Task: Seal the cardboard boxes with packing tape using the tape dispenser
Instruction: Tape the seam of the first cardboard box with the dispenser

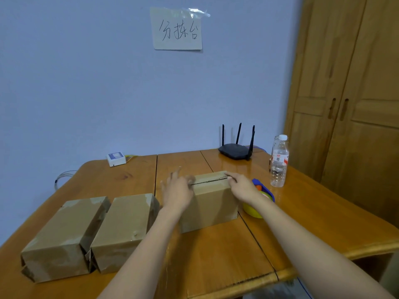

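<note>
A brown cardboard box (212, 203) stands in the middle of the wooden table (313, 223), its top flaps meeting along a dark seam. My left hand (178, 192) is at the box's left top end with fingers spread, blurred. My right hand (243, 187) rests on the right top edge, fingers straight along the flap. The tape dispenser (261, 201), blue and yellow with an orange part, lies on the table just right of the box, partly behind my right wrist. Two more brown boxes (64, 236) (125, 229) lie side by side at the front left.
A clear water bottle (279, 161) stands at the right, beyond the dispenser. A black router (236, 149) with antennas sits at the back of the table, and a small white device (116, 159) at the back left. A wooden wardrobe (356, 104) fills the right side.
</note>
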`<state>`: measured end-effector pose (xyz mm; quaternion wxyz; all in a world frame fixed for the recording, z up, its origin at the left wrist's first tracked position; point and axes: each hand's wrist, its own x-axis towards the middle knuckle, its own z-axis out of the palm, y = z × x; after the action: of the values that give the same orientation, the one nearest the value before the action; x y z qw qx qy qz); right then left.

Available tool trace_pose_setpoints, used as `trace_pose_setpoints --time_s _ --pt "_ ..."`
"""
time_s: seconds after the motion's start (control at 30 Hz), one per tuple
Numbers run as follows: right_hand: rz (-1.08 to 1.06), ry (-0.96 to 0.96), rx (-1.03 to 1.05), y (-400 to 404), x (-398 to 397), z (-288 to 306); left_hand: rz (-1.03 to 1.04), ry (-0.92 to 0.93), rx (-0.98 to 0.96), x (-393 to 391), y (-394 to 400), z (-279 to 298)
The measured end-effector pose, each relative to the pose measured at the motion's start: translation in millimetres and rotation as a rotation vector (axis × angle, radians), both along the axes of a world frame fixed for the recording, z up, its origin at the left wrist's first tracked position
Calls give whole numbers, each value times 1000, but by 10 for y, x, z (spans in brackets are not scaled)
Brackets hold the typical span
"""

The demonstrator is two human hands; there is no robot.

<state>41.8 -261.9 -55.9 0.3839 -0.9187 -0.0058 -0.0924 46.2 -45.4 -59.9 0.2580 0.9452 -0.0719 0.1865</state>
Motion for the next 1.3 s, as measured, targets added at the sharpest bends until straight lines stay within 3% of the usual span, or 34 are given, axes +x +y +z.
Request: trace_pose_setpoints --time_s 0.1,0.23,0.37,0.53,0.7,0.87,1.0,1.3 --pt "-127 -72 -5 -117 16 37 -57 -46 188 -87 -139 171" --pt "-378 -73 -101 -395 30 20 -77 -100 248 -156 -342 309" --pt "-482 113 -243 -680 50 -68 -265 -172 206 -296 -620 323" --pt "-431 333 -200 -836 63 -200 -583 -64 130 -460 -1224 138" --pt "-429 362 -118 -973 82 -350 -537 109 137 -373 -1700 -188" --pt "-396 349 -59 -1104 154 -401 -410 261 319 -190 -2001 -512" --pt "-371 389 -68 -1151 237 -391 -387 207 385 -142 -2066 -671" --pt "-432 347 -156 -1067 325 -479 -433 144 227 -170 -2008 -651"
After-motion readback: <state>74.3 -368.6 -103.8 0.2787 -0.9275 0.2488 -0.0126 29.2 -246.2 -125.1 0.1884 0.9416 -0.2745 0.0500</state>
